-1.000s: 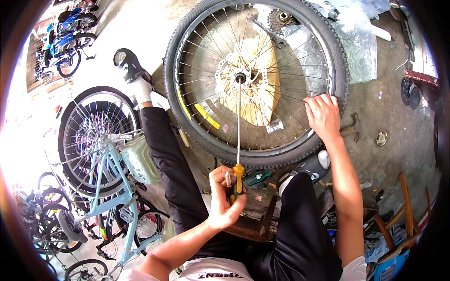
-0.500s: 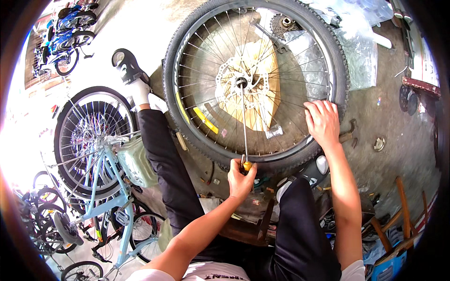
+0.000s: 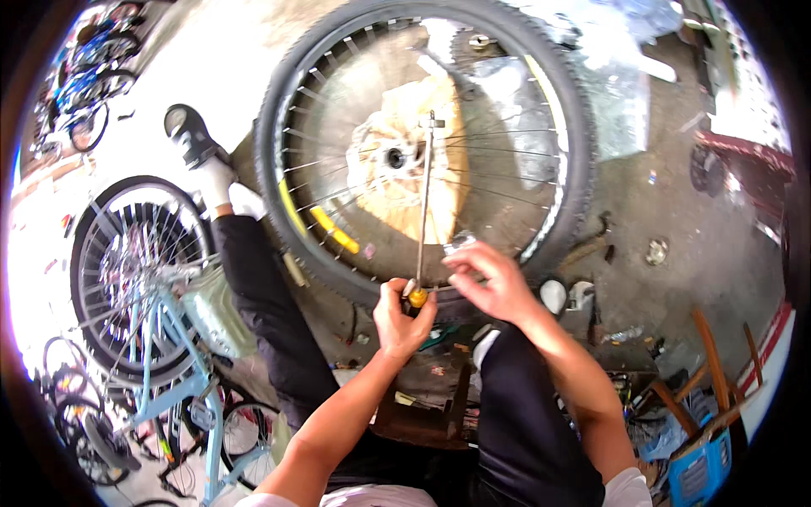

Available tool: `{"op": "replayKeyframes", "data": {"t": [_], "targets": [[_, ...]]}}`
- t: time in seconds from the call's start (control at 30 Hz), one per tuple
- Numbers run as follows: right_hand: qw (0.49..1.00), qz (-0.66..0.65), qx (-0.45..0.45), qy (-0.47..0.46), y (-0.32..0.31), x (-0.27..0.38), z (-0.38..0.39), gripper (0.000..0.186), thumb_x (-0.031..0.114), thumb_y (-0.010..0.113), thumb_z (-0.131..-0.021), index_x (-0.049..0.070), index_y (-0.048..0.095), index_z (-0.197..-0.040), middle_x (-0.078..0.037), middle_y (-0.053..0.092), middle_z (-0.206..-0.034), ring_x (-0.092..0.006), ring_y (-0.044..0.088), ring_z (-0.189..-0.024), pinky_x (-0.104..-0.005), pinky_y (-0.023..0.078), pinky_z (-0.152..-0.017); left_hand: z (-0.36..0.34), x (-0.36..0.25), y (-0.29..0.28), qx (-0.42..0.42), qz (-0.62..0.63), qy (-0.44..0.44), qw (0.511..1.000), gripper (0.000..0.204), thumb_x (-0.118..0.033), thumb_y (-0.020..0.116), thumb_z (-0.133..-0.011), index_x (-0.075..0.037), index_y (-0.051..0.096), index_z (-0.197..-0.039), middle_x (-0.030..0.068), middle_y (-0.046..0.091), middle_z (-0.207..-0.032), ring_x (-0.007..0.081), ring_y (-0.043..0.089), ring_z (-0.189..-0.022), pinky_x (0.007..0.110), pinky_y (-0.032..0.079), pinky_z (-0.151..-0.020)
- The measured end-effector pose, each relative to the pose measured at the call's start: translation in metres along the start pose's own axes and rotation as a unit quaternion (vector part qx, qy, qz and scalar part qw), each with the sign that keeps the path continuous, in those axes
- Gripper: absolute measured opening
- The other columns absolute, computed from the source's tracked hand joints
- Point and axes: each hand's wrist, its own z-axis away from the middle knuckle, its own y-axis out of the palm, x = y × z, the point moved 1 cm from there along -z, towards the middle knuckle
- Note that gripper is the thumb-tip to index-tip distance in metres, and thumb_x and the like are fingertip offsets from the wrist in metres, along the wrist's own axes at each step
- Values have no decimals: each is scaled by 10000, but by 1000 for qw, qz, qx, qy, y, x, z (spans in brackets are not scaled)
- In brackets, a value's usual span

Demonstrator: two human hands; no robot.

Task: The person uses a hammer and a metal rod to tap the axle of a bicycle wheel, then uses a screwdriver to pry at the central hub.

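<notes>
A bicycle wheel (image 3: 581, 169) with a black knobby tyre lies before me, its spokes and disc partly smeared by motion. My left hand (image 3: 402, 325) is closed at the wheel's near edge around the yellow end of a long thin metal rod (image 3: 425, 194). That rod reaches over the spokes, and a short crosspiece at its far end lies just right of the hub (image 3: 394, 158). To the right of the rod, my right hand (image 3: 498, 287) hovers by the near rim, slightly blurred, with fingers apart and nothing visible in them.
Beneath the wheel lies a tan sheet (image 3: 443, 207). On the left stands a light-blue bicycle frame (image 3: 182, 376) beside another wheel (image 3: 89, 279). Clear plastic wrapping (image 3: 621, 106) spreads at the far right. Wooden legs (image 3: 711, 351) and a blue plastic item (image 3: 701, 469) sit at the near right.
My right hand has left the tyre's right side and moved left toward the rod. The wheel has turned, and the rod's far end is now right of the hub instead of over it.
</notes>
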Motion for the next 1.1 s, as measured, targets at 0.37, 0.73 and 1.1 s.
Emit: {"op": "replayKeyframes", "data": {"t": [0.37,0.73,1.1], "targets": [[943,-319,-75,60,-29,15,64,367,142,656,-1042,46,552,-1380,-32,566,-1259,-122,599,-1127,-287,506,-937,-22,-90,67,102,32,239,965,332,-162,738,-825,4,556,-1048,173,557,-904,351,585,-757,427,491,-674],[910,-184,-344,142,-119,-33,99,155,57,679,-967,72,651,-1119,48,608,-855,-36,515,-730,-220,411,-637,6,-90,109,189,20,163,968,532,-187,725,-821,24,539,-1272,129,525,-991,230,495,-768,372,455,-712],[889,259,-351,137,-244,-134,148,220,52,721,-878,53,650,-1086,-68,601,-996,-181,639,-809,-324,531,-744,18,-53,66,207,-44,160,964,452,-121,720,-833,12,578,-1241,153,554,-965,263,543,-711,390,472,-655]]}}
